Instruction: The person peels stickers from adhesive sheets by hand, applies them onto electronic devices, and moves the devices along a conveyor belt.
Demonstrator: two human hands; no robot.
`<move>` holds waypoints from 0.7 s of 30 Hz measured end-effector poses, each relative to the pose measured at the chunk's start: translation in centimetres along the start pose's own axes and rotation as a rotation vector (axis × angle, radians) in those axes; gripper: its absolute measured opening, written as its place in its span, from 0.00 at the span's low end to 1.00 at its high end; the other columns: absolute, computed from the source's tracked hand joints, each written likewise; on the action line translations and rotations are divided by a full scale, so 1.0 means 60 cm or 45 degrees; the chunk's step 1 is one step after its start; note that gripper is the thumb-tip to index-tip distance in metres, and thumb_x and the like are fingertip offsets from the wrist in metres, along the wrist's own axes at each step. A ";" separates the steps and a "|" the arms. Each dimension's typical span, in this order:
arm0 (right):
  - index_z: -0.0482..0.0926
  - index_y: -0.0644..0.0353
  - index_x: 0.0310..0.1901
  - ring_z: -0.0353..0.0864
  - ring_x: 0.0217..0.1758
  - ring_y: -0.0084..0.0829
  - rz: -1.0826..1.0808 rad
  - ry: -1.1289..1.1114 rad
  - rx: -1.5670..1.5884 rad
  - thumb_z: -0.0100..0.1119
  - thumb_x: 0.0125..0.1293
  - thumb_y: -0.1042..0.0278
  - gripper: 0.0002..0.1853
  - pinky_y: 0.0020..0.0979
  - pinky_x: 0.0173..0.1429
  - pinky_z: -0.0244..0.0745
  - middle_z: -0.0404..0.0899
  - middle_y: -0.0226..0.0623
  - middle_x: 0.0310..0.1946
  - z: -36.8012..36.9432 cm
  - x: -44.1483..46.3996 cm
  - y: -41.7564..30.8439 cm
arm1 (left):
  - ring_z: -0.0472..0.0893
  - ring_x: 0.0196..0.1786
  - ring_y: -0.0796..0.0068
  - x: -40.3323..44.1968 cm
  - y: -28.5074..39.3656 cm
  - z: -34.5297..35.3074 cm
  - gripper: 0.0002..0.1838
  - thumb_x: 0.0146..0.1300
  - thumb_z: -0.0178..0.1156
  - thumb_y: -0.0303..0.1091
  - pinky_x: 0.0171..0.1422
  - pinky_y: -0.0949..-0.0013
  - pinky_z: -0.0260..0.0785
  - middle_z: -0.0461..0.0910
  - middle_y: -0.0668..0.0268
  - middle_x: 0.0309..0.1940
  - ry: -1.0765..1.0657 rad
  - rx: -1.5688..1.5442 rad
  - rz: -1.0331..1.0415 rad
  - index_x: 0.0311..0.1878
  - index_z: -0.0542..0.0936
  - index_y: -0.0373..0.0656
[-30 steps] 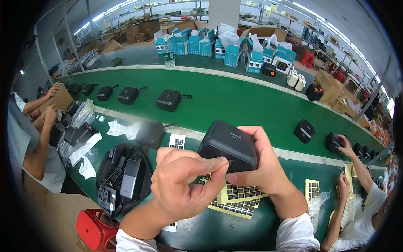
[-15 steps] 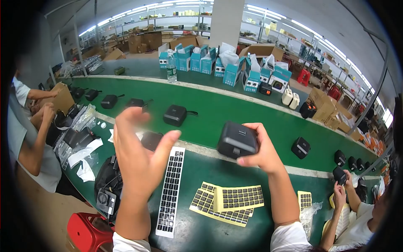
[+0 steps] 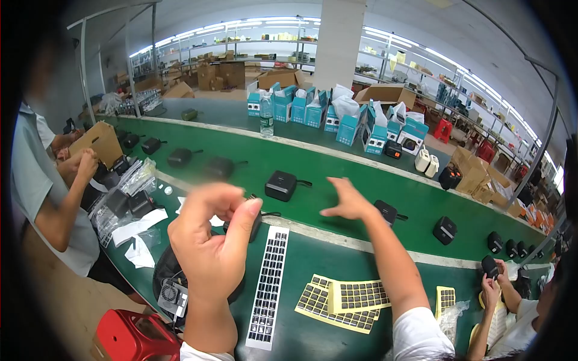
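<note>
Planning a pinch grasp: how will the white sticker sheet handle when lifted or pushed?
White sticker sheet: probably floppy and light, as it looks thin. It may slide if pushed, lying flat and unweighted on the tabletop.

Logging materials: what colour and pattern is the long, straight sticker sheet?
The long sticker sheet is white with rows of black rectangles, best seen in the head view.

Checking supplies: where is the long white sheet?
In the head view, the white sheet lies lower centre, between the left hand and the yellow sheets.
</note>
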State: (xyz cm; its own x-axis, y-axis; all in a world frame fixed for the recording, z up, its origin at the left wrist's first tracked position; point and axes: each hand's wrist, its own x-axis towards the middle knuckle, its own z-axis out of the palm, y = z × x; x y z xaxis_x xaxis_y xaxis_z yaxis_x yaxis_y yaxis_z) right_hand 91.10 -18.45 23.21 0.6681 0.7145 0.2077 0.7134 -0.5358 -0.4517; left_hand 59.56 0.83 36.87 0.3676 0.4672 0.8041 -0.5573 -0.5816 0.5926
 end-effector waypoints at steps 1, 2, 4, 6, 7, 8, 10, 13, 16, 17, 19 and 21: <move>0.58 0.64 0.79 0.54 0.85 0.56 -0.118 -0.007 0.101 0.86 0.46 0.49 0.63 0.46 0.87 0.51 0.60 0.58 0.79 0.036 0.041 -0.001 | 0.80 0.33 0.80 0.001 0.000 -0.001 0.06 0.63 0.71 0.21 0.40 0.75 0.73 0.84 0.64 0.30 -0.004 0.003 0.009 0.41 0.83 0.34; 0.56 0.65 0.80 0.52 0.85 0.55 -0.106 0.011 0.162 0.87 0.45 0.48 0.65 0.46 0.87 0.51 0.58 0.59 0.80 0.070 0.076 -0.003 | 0.79 0.33 0.81 0.002 0.001 -0.005 0.06 0.64 0.71 0.21 0.41 0.76 0.73 0.84 0.65 0.31 0.014 -0.037 -0.013 0.41 0.83 0.34; 0.55 0.65 0.81 0.51 0.86 0.54 -0.123 0.028 0.232 0.87 0.44 0.48 0.67 0.45 0.88 0.50 0.57 0.60 0.80 0.132 0.141 -0.006 | 0.80 0.37 0.79 0.003 0.007 -0.022 0.06 0.65 0.70 0.21 0.46 0.75 0.73 0.85 0.64 0.35 0.008 -0.083 -0.081 0.42 0.81 0.33; 0.58 0.67 0.78 0.57 0.84 0.52 0.000 0.164 0.225 0.89 0.39 0.51 0.66 0.43 0.85 0.56 0.61 0.60 0.77 0.169 0.174 -0.016 | 0.81 0.39 0.78 0.004 0.004 -0.032 0.06 0.66 0.69 0.20 0.48 0.75 0.73 0.85 0.62 0.38 0.015 -0.192 -0.093 0.42 0.80 0.33; 0.58 0.67 0.78 0.57 0.84 0.52 0.001 0.174 0.230 0.89 0.39 0.51 0.66 0.43 0.85 0.56 0.61 0.60 0.77 0.172 0.177 -0.023 | 0.81 0.42 0.77 0.007 0.003 -0.033 0.07 0.67 0.68 0.19 0.50 0.74 0.74 0.84 0.60 0.40 0.008 -0.318 -0.115 0.43 0.79 0.33; 0.61 0.67 0.76 0.61 0.81 0.51 0.062 0.088 0.275 0.89 0.37 0.53 0.64 0.44 0.83 0.60 0.63 0.59 0.75 0.170 0.179 -0.026 | 0.81 0.42 0.77 0.011 0.002 -0.033 0.07 0.67 0.68 0.19 0.50 0.74 0.74 0.84 0.60 0.40 0.002 -0.322 -0.107 0.43 0.79 0.33; 0.67 0.64 0.69 0.73 0.70 0.50 0.161 0.088 0.328 0.87 0.33 0.59 0.57 0.44 0.76 0.69 0.71 0.52 0.66 0.168 0.169 -0.041 | 0.80 0.51 0.72 0.015 0.002 -0.034 0.06 0.68 0.66 0.20 0.60 0.70 0.72 0.82 0.56 0.49 -0.028 -0.409 -0.140 0.43 0.79 0.34; 0.68 0.63 0.68 0.74 0.68 0.49 0.103 0.268 0.430 0.87 0.34 0.60 0.55 0.42 0.75 0.71 0.72 0.49 0.63 0.155 0.136 -0.054 | 0.77 0.63 0.63 0.019 -0.012 -0.035 0.05 0.67 0.67 0.23 0.72 0.60 0.65 0.77 0.51 0.61 -0.068 -0.285 -0.106 0.41 0.80 0.36; 0.68 0.62 0.67 0.75 0.67 0.37 0.038 0.150 1.372 0.82 0.41 0.70 0.49 0.37 0.73 0.71 0.72 0.40 0.62 0.090 0.042 -0.101 | 0.74 0.69 0.54 0.016 -0.015 -0.006 0.05 0.65 0.70 0.27 0.77 0.55 0.59 0.74 0.48 0.65 -0.170 0.027 -0.027 0.36 0.82 0.38; 0.67 0.61 0.68 0.76 0.67 0.35 0.033 0.123 1.509 0.81 0.41 0.72 0.48 0.37 0.73 0.71 0.72 0.38 0.62 0.055 0.000 -0.131 | 0.73 0.70 0.54 0.009 -0.025 0.003 0.05 0.65 0.69 0.28 0.76 0.55 0.61 0.74 0.48 0.65 -0.249 0.032 -0.048 0.37 0.83 0.38; 0.67 0.60 0.69 0.76 0.67 0.34 0.055 0.119 1.650 0.80 0.42 0.75 0.48 0.36 0.74 0.70 0.73 0.37 0.63 -0.011 -0.081 -0.187 | 0.74 0.70 0.53 -0.007 -0.025 0.030 0.05 0.66 0.69 0.29 0.75 0.54 0.62 0.74 0.47 0.65 -0.376 -0.055 -0.157 0.38 0.84 0.39; 0.66 0.60 0.70 0.76 0.67 0.33 0.022 0.107 1.830 0.79 0.41 0.77 0.50 0.36 0.75 0.69 0.73 0.37 0.64 -0.063 -0.146 -0.233 | 0.76 0.68 0.53 -0.029 -0.027 0.058 0.05 0.65 0.70 0.30 0.73 0.54 0.65 0.75 0.47 0.64 -0.459 -0.154 -0.197 0.38 0.85 0.40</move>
State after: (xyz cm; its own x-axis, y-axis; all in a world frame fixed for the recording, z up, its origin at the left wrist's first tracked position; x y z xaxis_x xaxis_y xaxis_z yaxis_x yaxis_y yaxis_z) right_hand 76.07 -18.89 30.98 0.7208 0.6573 0.2199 -0.0885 0.4019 -0.9114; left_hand 62.44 -1.34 34.68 0.6795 0.2671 0.6833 -0.5504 -0.4301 0.7155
